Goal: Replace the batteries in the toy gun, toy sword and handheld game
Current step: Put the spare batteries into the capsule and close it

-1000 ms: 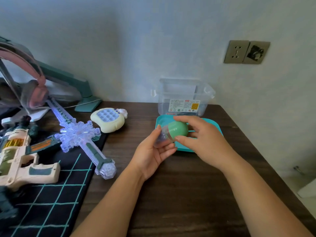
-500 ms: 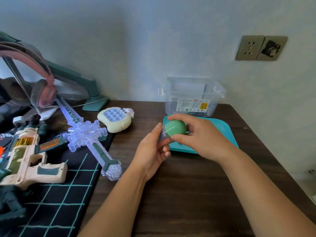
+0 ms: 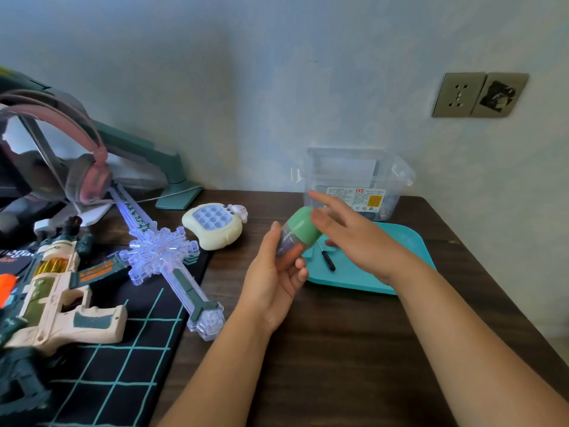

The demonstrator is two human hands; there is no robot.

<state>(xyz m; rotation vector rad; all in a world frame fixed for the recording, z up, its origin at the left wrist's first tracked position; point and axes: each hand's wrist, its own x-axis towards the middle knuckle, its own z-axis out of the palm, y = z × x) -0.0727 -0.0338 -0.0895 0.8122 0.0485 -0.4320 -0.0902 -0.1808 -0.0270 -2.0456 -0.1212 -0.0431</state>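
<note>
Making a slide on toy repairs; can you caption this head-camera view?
Left hand holds a green-capped capsule, right hand at its cap, above a teal tray.

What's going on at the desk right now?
A person holds a capsule-shaped container with a green cap in the left hand, while the right hand is at the cap, fingers spread. The toy gun, lit toy sword and handheld game lie untouched. A small screwdriver rests on the teal tray.
</note>
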